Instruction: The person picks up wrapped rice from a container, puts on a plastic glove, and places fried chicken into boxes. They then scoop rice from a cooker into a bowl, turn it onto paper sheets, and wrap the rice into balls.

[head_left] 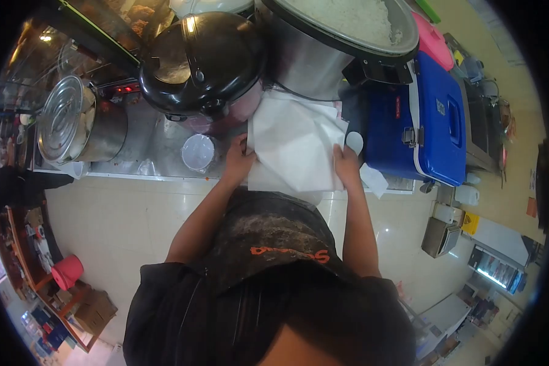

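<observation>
White sheets that look like wrapping paper (pixel 299 143) spread over the counter edge in front of me. My left hand (pixel 240 160) is closed on their left edge, its fingers curled. On the right edge, my right hand (pixel 346 165) grips the paper, partly hiding its own fingers. Just beyond the right hand shows the white rounded end of what looks like a rice paddle (pixel 354 142). A white tub (pixel 198 152) stands left of my left hand.
A black-lidded rice cooker (pixel 204 61) and a large open pot of rice (pixel 348 24) stand behind the paper. To the right is a blue cooler box (pixel 436 122). A lidded steel pot (pixel 73 122) sits at the left. A white scrap (pixel 374 179) lies near the counter's front edge.
</observation>
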A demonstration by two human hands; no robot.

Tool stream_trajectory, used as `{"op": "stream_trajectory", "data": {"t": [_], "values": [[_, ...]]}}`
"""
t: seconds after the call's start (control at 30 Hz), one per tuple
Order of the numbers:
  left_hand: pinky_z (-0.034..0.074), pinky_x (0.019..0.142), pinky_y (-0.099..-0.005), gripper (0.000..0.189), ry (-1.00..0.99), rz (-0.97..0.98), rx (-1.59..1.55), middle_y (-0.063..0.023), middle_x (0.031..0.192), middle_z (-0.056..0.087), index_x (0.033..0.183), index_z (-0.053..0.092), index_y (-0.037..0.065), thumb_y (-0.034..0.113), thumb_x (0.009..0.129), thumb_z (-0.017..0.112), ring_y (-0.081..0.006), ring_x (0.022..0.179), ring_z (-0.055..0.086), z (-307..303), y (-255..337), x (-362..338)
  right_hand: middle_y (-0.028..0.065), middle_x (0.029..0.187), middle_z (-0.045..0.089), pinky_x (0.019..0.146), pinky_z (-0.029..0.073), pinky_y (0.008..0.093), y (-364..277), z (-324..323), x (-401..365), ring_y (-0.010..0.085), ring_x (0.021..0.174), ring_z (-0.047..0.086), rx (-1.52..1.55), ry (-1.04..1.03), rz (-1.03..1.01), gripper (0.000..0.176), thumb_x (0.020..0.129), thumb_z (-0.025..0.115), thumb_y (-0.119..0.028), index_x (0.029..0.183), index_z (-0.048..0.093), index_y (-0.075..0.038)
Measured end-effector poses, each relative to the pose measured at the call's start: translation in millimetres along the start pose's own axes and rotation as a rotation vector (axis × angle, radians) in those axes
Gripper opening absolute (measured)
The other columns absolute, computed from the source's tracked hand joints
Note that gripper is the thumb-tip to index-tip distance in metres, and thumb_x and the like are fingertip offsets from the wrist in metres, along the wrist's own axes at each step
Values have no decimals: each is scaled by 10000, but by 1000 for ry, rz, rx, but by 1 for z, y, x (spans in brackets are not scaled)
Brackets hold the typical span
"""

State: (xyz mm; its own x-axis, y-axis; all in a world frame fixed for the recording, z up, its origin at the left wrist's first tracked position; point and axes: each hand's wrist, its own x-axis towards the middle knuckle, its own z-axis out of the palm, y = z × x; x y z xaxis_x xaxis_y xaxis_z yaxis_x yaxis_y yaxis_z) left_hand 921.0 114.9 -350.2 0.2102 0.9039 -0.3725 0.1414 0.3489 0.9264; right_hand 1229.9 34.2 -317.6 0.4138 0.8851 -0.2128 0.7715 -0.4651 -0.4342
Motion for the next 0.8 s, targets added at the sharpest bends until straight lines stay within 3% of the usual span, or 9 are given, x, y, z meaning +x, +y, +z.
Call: {"op": "stream_trajectory", "data": {"t": [0.1, 0.2, 0.27, 0.4, 0.5, 0.6, 0.7, 0.73, 0.8], "values": [[519, 883, -321, 553, 73, 27, -47, -187, 1162, 669, 1318, 471, -67, 68, 847, 729, -216, 1074, 647, 1, -1, -3, 367, 1039, 615, 880, 467, 515, 6, 0, -11, 518, 1044, 570, -94, -37, -51, 425, 1004, 510, -345, 1074, 615, 61], [502, 894, -320, 500, 65, 174, 67, -170, 1158, 669, 1287, 534, -78, 150, 888, 733, -209, 1080, 630, -1, -1, -4, 301, 1015, 670, 860, 492, 466, 26, 20, -9, 433, 990, 646, -1, 90, -19, 428, 1003, 531, -342, 1118, 616, 61], [488, 902, -319, 489, 147, -176, 10, -150, 1145, 668, 1265, 581, -71, 244, 916, 715, -214, 1072, 623, 7, 54, -23, 245, 999, 691, 847, 502, 432, 50, 39, -3, 352, 957, 665, 234, 21, 45, 440, 1000, 548, -342, 1156, 610, 64], [466, 925, -324, 537, 123, -228, -275, -134, 1075, 676, 1229, 653, -47, 408, 946, 668, -222, 1052, 614, 10, 46, -24, 275, 1232, 590, 1008, 419, 449, 49, 32, -3, 406, 1163, 551, 453, -96, 199, 558, 986, 522, -430, 1282, 566, 41], [498, 869, -367, 487, 20, 78, 75, -193, 1011, 678, 1059, 707, -49, 420, 930, 673, -297, 987, 654, 8, 23, -14, 156, 971, 712, 817, 526, 393, 34, 27, -8, 263, 891, 685, 362, 24, 131, 403, 979, 591, -370, 1104, 659, 7], [521, 782, -438, 442, 20, 111, 675, -250, 975, 660, 871, 692, -43, 398, 894, 707, -386, 896, 669, 0, 23, -10, 175, 939, 705, 788, 535, 437, -17, -2, -26, 339, 880, 689, -298, -22, 147, 418, 958, 605, -426, 953, 660, -12], [527, 724, -487, 450, 133, 312, 861, -255, 930, 645, 781, 642, -34, 402, 861, 724, -436, 813, 651, 1, 9, -9, 194, 938, 690, 779, 525, 478, -7, -7, -24, 391, 897, 663, -244, 308, 65, 387, 909, 657, -396, 875, 650, -11], [538, 723, -495, 456, 130, 321, 929, -238, 987, 639, 912, 649, -26, 420, 853, 721, -421, 796, 657, 0, 3, -10, 217, 974, 676, 798, 528, 466, -2, -10, -25, 388, 936, 655, -222, 449, 36, 349, 888, 688, -329, 882, 652, 19], [549, 714, -501, 496, 204, 236, 1047, -225, 1126, 598, 1068, 615, -1, 435, 853, 710, -418, 822, 659, 7, 30, -24, 260, 989, 656, 823, 529, 465, 18, -5, -19, 409, 966, 645, -312, 335, 107, 359, 884, 690, -247, 1037, 612, 68]]}}
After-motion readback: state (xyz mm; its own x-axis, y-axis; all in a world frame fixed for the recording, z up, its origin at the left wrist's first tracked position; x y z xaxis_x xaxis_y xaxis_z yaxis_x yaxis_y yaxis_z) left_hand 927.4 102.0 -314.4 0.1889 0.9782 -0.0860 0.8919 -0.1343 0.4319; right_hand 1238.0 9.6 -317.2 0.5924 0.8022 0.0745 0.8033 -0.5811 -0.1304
